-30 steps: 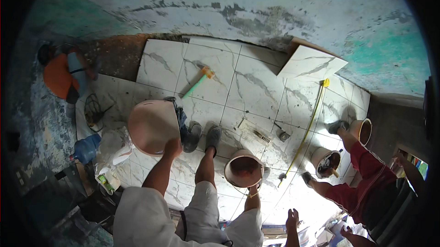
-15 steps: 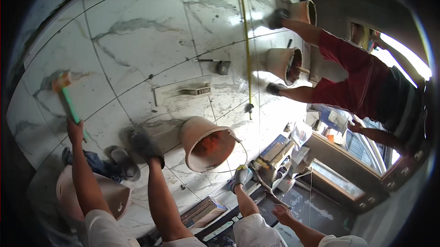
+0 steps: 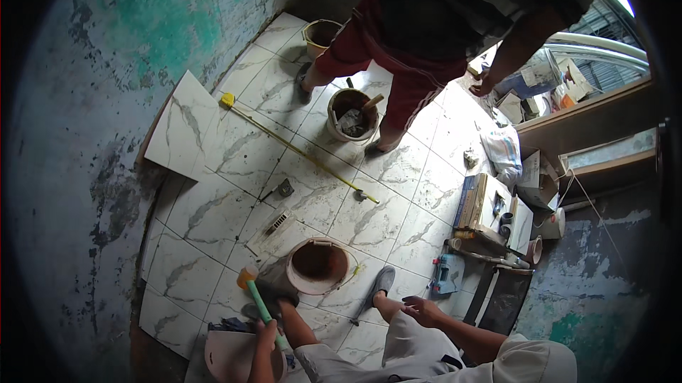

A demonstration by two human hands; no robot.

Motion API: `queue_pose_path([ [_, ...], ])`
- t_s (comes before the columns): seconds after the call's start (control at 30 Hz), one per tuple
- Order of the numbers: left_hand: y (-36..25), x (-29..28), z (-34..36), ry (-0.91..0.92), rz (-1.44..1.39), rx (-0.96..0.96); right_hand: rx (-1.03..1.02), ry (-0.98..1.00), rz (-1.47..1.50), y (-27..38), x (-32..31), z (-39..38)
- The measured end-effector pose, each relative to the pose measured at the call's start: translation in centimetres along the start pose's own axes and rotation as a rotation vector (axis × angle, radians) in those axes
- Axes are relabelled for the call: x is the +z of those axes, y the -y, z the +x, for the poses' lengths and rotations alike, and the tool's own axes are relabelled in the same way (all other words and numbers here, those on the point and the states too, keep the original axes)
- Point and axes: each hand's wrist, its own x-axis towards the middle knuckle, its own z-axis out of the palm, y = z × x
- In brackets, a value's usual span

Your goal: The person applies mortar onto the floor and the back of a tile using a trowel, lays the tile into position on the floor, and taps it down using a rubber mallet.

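My left hand (image 3: 266, 333) is wrapped round the green handle of a mallet (image 3: 260, 303) with an orange head (image 3: 247, 277). The head points up and away, just left of my left shoe. My right hand (image 3: 422, 311) rests empty over my right knee, its fingers loosely apart. Ahead of my feet stands a pale bucket (image 3: 317, 290) with reddish residue inside. Beyond it lie a pale flat float (image 3: 275, 225) and a small dark-handled tool with a squarish head (image 3: 285, 188). A yellow tape measure (image 3: 298, 150) stretches across the marble-patterned floor tiles (image 3: 302, 195).
A co-worker in red shorts (image 3: 426, 74) stands at the back, beside a bucket of grey mortar (image 3: 344, 134) and another bucket (image 3: 312, 48). At left, a loose tile (image 3: 183, 127) rests near the wall. Boxes (image 3: 472, 202) and a teal case (image 3: 447, 276) stand at right. A pale tub (image 3: 227, 358) is lower left.
My view has turned, bringing the left wall and more of the co-worker into sight. In it, the mallet and my left hand now appear closer to my left leg. My left hand keeps its grip.
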Motion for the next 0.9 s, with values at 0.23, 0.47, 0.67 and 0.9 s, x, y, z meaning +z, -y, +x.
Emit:
queue_pose_path([
  [0.23, -1.5, 36.1, -19.6, 0.503, 0.465, 0.182, -0.321, 0.142, 0.528, -5.2, -8.5, -3.1],
  [0.47, -3.3, 62.8, -26.5, 0.958, 1.247, 0.598, -0.085, -0.407, 1.451, -15.6, -26.6, -7.6],
  [0.67, -8.5, 65.4, -18.3, 0.511, 1.375, 0.63, 0.104, -0.586, 1.396, -25.8, -40.3, -3.9],
  [0.9, -14.5, 68.9, -4.3, 0.263, 1.634, 0.315, -0.098, -0.721, 0.856, -32.9, -55.7, 4.1],
])
